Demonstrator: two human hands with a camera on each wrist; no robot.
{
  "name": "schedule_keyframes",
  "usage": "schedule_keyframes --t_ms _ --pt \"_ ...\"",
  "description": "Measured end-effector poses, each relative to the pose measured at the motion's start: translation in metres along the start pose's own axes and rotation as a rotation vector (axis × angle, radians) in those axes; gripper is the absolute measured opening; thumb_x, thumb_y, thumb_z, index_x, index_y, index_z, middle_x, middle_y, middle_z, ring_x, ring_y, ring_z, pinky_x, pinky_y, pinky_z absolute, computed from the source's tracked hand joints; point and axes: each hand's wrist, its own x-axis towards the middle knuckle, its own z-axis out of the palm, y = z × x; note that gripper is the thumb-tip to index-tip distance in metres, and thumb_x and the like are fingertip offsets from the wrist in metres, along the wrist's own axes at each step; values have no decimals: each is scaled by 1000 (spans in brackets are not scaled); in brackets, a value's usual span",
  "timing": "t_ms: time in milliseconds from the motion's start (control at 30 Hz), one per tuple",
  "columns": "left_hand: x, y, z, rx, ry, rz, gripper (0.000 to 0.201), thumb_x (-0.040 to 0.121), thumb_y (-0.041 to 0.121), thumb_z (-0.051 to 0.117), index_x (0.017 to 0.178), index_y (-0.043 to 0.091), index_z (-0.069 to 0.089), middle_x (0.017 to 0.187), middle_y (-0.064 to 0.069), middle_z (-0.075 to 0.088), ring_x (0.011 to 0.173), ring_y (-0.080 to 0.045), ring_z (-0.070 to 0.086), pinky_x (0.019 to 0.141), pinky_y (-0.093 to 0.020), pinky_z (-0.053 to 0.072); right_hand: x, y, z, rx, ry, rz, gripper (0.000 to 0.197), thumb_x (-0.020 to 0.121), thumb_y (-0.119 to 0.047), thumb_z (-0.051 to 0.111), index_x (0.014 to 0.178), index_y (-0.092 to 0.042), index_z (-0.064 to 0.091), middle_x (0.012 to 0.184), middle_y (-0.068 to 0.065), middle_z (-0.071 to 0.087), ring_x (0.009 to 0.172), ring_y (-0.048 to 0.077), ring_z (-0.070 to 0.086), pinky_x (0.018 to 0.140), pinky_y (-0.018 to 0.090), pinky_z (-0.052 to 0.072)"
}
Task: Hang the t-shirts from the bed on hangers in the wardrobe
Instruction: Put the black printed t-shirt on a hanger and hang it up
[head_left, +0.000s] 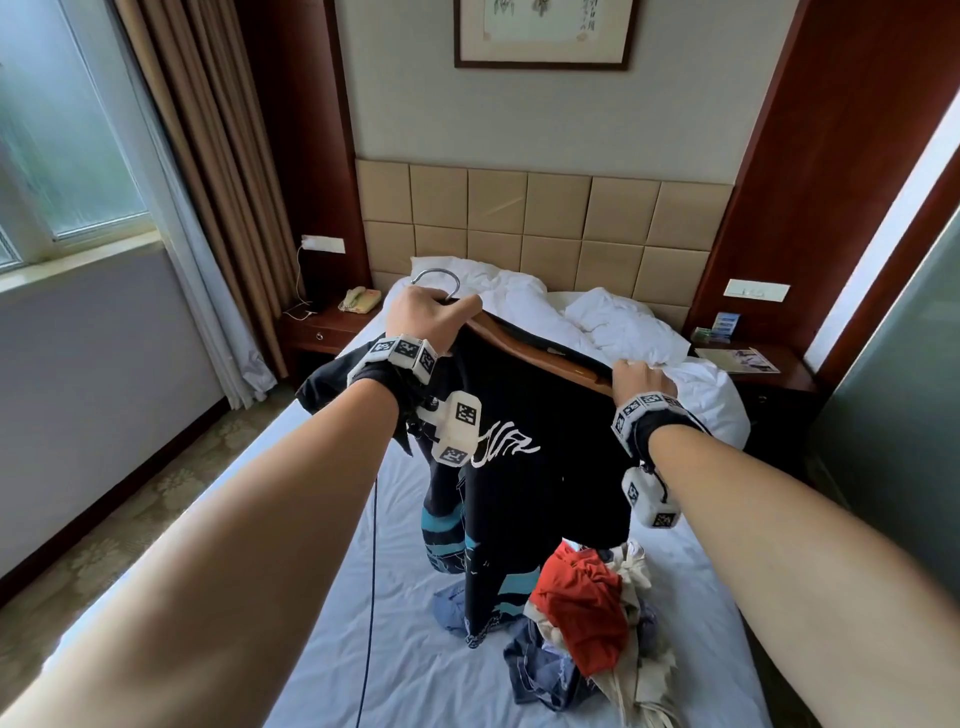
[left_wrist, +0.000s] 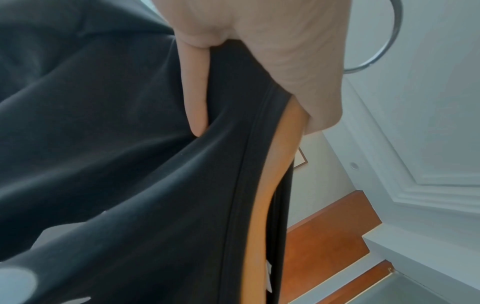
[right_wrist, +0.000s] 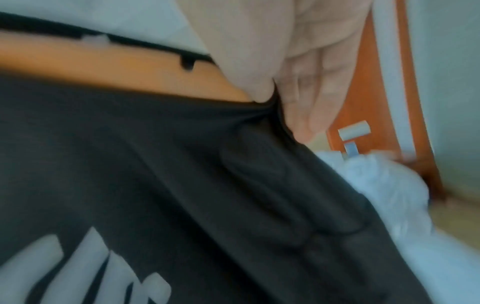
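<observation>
A black t-shirt (head_left: 524, 499) with white lettering and teal print hangs over the bed from a wooden hanger (head_left: 545, 356) with a metal hook (head_left: 436, 275). My left hand (head_left: 434, 319) grips the hanger's left end and the shirt's shoulder just below the hook. In the left wrist view my left hand (left_wrist: 259, 51) is curled over the black fabric (left_wrist: 116, 154) and the wooden hanger (left_wrist: 262, 205). My right hand (head_left: 641, 379) grips the hanger's right end with the shirt's other shoulder. The blurred right wrist view shows my right hand (right_wrist: 280, 67) pinching the black fabric (right_wrist: 182, 174) against the wood.
A pile of clothes (head_left: 587, 618), red, cream and blue, lies on the white sheet of the bed (head_left: 291, 545) under the shirt. Rumpled white pillows (head_left: 613, 322) lie by the padded headboard. Bedside tables stand on both sides; a phone (head_left: 358, 300) sits on the left one. A window is at left.
</observation>
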Motion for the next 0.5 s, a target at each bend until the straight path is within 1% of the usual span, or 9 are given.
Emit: schedule_keyframes --t_ms 67,100,200,233,267,333,400,467,500 --pt "0 -1 -1 -25 8 -15 41 61 45 69 57 6 56 51 -3 45 47 -20 58 48 -49 58 6 3 5 78 -100 67 19 96 -1 45 103 2 62 116 21 64 107 36 63 77 37 47" --pt "1 -3 0 -27 19 -29 44 61 45 68 58 3 57 52 -4 46 48 -21 59 49 -50 58 6 3 6 132 -145 96 16 95 -4 49 103 3 62 119 23 63 109 37 62 80 38 48" --pt "5 -9 3 -11 57 -58 55 58 49 66 66 -4 61 55 -5 49 50 -21 59 52 -52 58 16 0 8 251 -181 101 31 94 -11 57 122 3 59 125 22 59 117 37 58 96 41 50" --pt "6 -11 5 5 61 -68 55 57 51 65 67 -3 62 55 -4 50 51 -20 57 55 -52 59 16 -4 6 242 -184 97 25 95 -12 57 115 4 61 118 21 61 114 36 59 93 39 50" --pt "7 -13 6 24 57 -75 54 56 53 64 64 0 61 56 -3 50 52 -19 56 57 -51 59 16 -7 2 202 -192 77 17 95 -12 57 99 4 62 104 18 62 108 34 61 86 36 49" --pt "7 -15 9 71 35 -62 45 58 54 64 57 10 56 55 -1 48 52 -18 53 58 -47 60 16 -13 -6 155 -203 94 24 95 -13 57 73 -5 50 87 14 56 103 33 62 78 33 44" --pt "5 -15 10 119 -17 -37 39 61 55 65 55 18 51 53 -1 47 51 -18 53 55 -39 58 15 -20 -14 166 -188 77 25 91 -13 57 69 -12 43 91 16 55 102 35 61 75 35 44" --pt "4 -15 12 146 -82 -8 41 66 54 66 55 20 47 54 0 46 51 -18 52 49 -26 48 16 -27 -19 217 -135 71 25 86 -10 54 67 -14 39 87 13 49 81 31 53 63 30 39" --pt "3 -14 13 166 -108 6 42 69 53 67 56 19 46 54 0 46 50 -17 51 48 -24 40 16 -30 -22 255 -122 57 28 87 -10 52 65 -16 37 86 11 48 78 27 47 64 28 37"
